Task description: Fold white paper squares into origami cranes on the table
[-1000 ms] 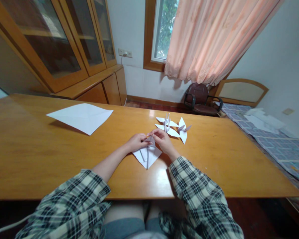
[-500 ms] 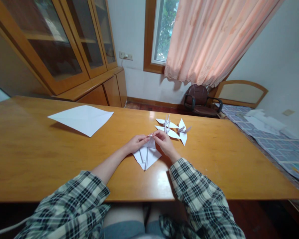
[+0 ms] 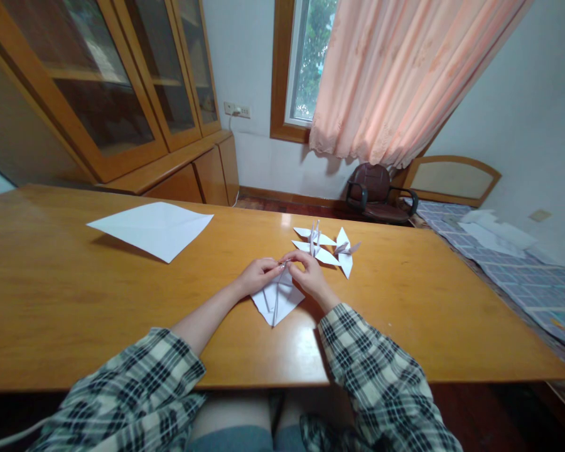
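Left hand and right hand, nearly touching, both pinch.

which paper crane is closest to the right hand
The front-left crane, just beyond the right hand; the back-left crane sits behind it, and the rightmost crane lies farther to the right.

I see through one head-worn camera, set above the near side of the desk, close to its edge. It faces forward and down across the desk, which spans nearly my full width; the folded paper on it falls below mid-view, the window beyond it up top.
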`<move>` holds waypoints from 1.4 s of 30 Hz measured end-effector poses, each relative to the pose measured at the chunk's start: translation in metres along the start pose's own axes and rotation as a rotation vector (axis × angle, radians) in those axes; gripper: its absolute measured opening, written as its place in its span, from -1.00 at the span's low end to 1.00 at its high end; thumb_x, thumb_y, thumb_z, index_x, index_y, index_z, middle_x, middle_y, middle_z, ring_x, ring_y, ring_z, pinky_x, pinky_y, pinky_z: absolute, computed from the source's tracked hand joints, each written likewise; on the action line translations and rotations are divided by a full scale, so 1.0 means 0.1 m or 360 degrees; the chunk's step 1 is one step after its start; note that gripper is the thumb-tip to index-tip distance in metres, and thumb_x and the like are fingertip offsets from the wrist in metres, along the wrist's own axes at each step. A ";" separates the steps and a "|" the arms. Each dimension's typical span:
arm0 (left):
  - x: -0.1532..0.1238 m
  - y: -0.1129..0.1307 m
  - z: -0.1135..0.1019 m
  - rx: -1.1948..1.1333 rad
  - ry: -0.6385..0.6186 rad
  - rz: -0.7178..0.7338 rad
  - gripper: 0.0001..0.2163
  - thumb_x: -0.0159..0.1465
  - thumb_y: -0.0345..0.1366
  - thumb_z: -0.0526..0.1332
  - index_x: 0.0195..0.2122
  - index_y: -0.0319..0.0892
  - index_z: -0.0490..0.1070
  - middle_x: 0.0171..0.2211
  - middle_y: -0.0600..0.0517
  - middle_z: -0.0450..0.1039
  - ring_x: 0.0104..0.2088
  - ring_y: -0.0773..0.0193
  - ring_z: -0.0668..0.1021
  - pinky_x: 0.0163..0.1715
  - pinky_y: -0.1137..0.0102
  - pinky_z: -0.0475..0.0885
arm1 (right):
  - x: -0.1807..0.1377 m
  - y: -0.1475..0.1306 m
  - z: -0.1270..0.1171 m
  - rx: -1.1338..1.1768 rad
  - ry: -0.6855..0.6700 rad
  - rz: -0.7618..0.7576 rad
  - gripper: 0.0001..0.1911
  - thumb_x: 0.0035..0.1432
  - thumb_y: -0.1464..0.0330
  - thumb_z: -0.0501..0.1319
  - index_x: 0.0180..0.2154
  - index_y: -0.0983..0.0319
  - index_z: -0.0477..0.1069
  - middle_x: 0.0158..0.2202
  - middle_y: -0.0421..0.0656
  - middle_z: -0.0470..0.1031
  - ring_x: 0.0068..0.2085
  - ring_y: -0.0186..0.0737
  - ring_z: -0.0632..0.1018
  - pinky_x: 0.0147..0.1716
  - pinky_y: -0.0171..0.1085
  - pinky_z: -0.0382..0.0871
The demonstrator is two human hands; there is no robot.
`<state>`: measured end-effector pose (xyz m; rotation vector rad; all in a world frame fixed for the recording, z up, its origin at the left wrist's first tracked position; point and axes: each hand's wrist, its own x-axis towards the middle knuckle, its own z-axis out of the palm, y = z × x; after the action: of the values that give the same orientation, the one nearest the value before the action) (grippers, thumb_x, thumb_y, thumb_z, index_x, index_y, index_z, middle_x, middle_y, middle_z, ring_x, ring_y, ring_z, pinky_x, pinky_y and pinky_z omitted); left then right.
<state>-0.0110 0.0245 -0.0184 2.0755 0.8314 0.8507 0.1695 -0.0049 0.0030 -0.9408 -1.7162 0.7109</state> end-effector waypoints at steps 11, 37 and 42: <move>0.03 -0.04 0.02 -0.0071 -0.0141 0.0048 -0.56 0.29 0.03 0.04 -0.56 -0.23 0.28 -0.54 0.09 0.25 -0.42 0.30 0.37 -0.35 0.42 0.29 | 0.04 0.04 0.04 0.0444 -0.0082 0.0109 -0.89 0.01 0.41 0.13 -0.52 0.18 0.37 -0.39 -0.18 0.43 -0.26 -0.19 0.48 -0.17 -0.22 0.37; -0.01 -0.02 0.06 -0.0016 0.0038 -0.0008 -0.66 0.28 -0.12 0.10 -0.41 -0.26 0.53 -0.49 0.03 0.47 -0.44 0.28 0.47 -0.39 0.44 0.33 | -0.03 0.05 0.07 0.0371 0.0088 0.0380 -0.70 0.00 0.13 0.33 -0.50 0.23 0.44 -0.40 -0.15 0.46 -0.30 -0.23 0.47 -0.24 -0.26 0.34; -0.01 0.03 0.06 0.0081 -0.0024 -0.0010 -0.57 0.32 -0.07 0.04 -0.53 -0.27 0.44 -0.55 0.06 0.37 -0.47 0.32 0.41 -0.42 0.44 0.30 | -0.03 0.05 0.06 0.0268 0.0193 0.0291 -0.70 0.07 0.17 0.29 -0.56 0.23 0.45 -0.48 -0.17 0.47 -0.37 -0.26 0.47 -0.30 -0.28 0.33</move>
<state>-0.0062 0.0200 -0.0188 2.1202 0.8591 0.8175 0.1651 -0.0048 -0.0043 -1.0097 -1.4529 0.8858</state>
